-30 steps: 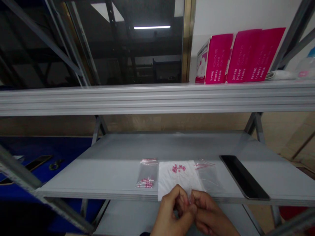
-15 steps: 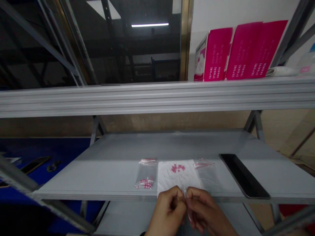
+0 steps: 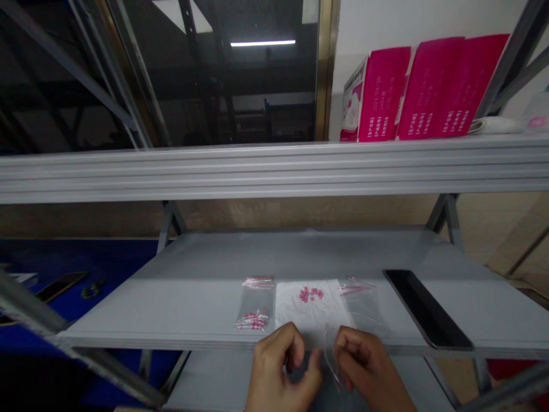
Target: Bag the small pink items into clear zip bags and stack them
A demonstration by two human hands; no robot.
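Right hand [image 3: 363, 361], grip pinching a clear pouch [image 3: 329, 352] by the front edge of the shelf [image 3: 180, 303], left hand [image 3: 281, 366] just beside, thumb and fingers parted, pink pieces [image 3: 304, 295] on white tissue [image 3: 295, 319] beyond, zip bags [image 3: 254, 298] either side, flat black device [image 3: 426, 309] off right.

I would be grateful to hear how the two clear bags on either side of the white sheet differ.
The left bag holds pink pieces near its lower end; the right bag shows none. The left bag's red lines run nearly level, while those on the right bag lie at an angle to each other. Both are clear, have red lines near the top and lie on the grey shelf.
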